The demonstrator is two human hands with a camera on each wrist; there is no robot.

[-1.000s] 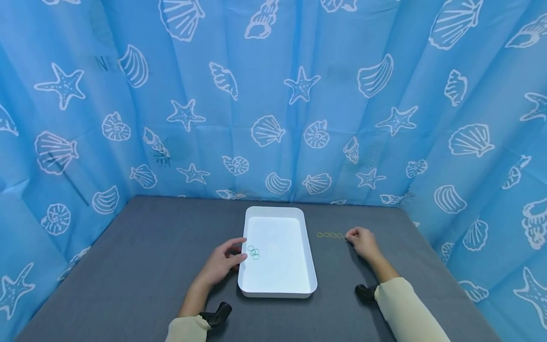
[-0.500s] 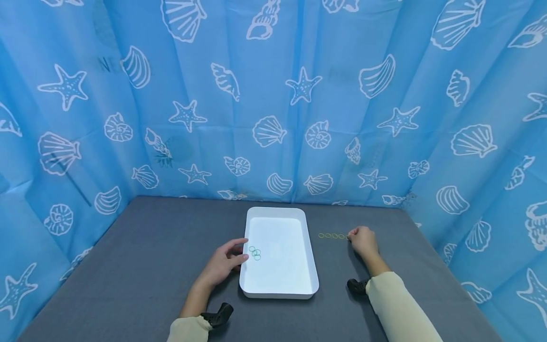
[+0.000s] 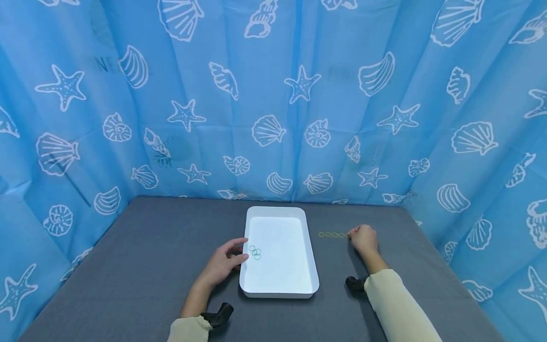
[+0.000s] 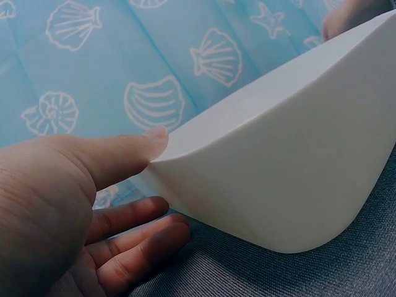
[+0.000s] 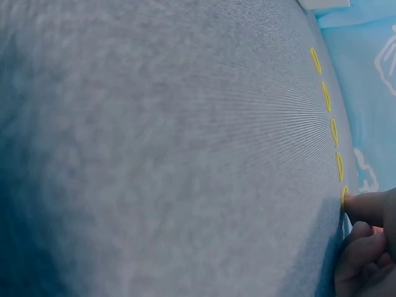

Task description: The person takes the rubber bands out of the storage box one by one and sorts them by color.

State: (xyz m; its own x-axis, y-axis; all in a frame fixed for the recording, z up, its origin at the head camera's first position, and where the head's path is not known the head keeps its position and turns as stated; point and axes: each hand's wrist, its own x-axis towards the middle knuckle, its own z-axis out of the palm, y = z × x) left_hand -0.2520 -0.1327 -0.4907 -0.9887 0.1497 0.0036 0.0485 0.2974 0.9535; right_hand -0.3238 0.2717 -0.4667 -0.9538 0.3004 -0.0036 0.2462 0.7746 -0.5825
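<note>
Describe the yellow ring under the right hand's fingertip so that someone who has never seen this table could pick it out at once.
Start at the white tray in the middle of the grey table. To its right lies a straight row of yellow rings. The one meant is the end ring farthest from the tray, the only one the right hand touches.

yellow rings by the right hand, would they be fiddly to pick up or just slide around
Probably fiddly: the yellow rings are thin loops lying flat on the grey cloth, so a fingertip has little edge to get under. They look very light, and the woven cloth would likely stop them sliding far. The right hand touches the end ring with one fingertip, suggesting a nail-edge lift is needed.
</note>
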